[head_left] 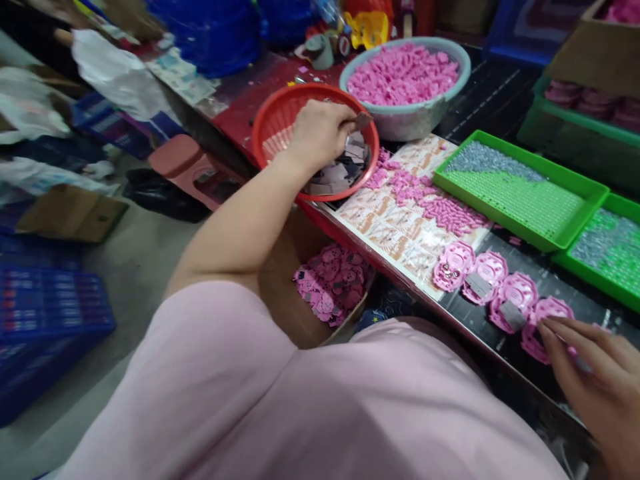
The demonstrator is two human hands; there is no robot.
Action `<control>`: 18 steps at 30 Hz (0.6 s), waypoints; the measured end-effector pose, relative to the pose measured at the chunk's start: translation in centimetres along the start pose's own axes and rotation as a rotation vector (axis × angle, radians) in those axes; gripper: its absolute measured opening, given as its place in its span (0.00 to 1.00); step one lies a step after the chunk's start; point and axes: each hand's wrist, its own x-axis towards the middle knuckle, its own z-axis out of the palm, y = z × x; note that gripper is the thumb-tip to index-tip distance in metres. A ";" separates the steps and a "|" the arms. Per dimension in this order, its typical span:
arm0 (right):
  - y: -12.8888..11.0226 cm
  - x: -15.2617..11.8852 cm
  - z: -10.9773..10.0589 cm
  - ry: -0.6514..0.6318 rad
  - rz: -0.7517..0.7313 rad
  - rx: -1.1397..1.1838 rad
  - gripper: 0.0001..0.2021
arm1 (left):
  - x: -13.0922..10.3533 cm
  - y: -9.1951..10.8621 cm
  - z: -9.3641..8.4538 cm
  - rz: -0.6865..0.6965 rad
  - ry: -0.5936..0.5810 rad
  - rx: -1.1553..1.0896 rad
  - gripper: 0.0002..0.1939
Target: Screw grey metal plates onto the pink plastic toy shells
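My left hand (323,130) is over the red plastic basket (265,127), its fingers pinched on a small flat grey piece (363,121). More grey flat pieces (335,175) lie in the basket below. At the lower right, my right hand (595,363) is closed, its fingertips at the nearest pink molded shell (553,308). Something small, pink and greyish, shows under its fingers; I cannot make out what. That shell stands last in a row with more pink shells: one (454,265) with small shiny metal parts, and two (485,277) (515,297) bearing grey pieces.
Small pink parts (450,212) are spread on a patterned sheet (385,217). Beyond are a tub (425,117) of pink parts and green trays (520,193) (613,250) of small greyish bits. Under the table edge, a cardboard box (285,293) holds pink shells. A pink stool (183,163) stands left.
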 end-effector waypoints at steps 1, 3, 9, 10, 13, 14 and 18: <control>-0.3 0.3 -0.3 0.001 -0.025 -0.018 0.27 | -0.8 1.3 0.0 0.074 -0.034 -0.120 0.16; -0.8 0.8 -0.7 0.007 -0.076 -0.044 0.20 | -2.7 4.3 0.6 0.242 -0.231 -0.362 0.15; -1.6 1.5 -0.7 0.020 -0.133 -0.029 0.11 | -6.1 11.5 5.7 0.554 -0.582 -0.687 0.09; -1.6 1.4 -0.7 0.029 -0.133 -0.034 0.12 | -6.1 12.1 6.5 0.589 -0.604 -0.671 0.08; -1.3 0.8 -0.9 0.043 -0.112 -0.045 0.13 | -5.9 13.1 7.7 0.650 -0.641 -0.629 0.09; -1.1 0.6 -0.9 0.043 -0.101 -0.046 0.13 | -5.9 13.3 7.9 0.644 -0.636 -0.623 0.10; -0.8 -0.1 -1.2 0.021 -0.047 -0.035 0.17 | -6.4 13.7 8.2 0.587 -0.591 -0.554 0.09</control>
